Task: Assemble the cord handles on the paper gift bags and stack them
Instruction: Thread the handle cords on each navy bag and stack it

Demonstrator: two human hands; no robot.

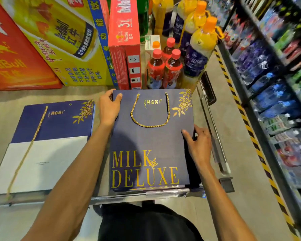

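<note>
Gripping navy gift bag (146, 141) at both sides — I see left hand (109, 106) on its top-left corner, thumb on face, other fingers curled over edge; right hand (197, 145) pinching right edge, thumb on top. Bag flat on stack (146, 190) before me (gold cord handle (149, 125) looped on face). Second stack (56, 122) left, loose cord (33, 137) across it.

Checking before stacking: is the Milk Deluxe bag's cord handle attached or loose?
Attached: the gold cord handle forms a loop, both ends entering the Milk Deluxe bag.

The navy gift bag (151, 141) reads "MILK DELUXE"; red carton (123, 32) "3L".
</note>
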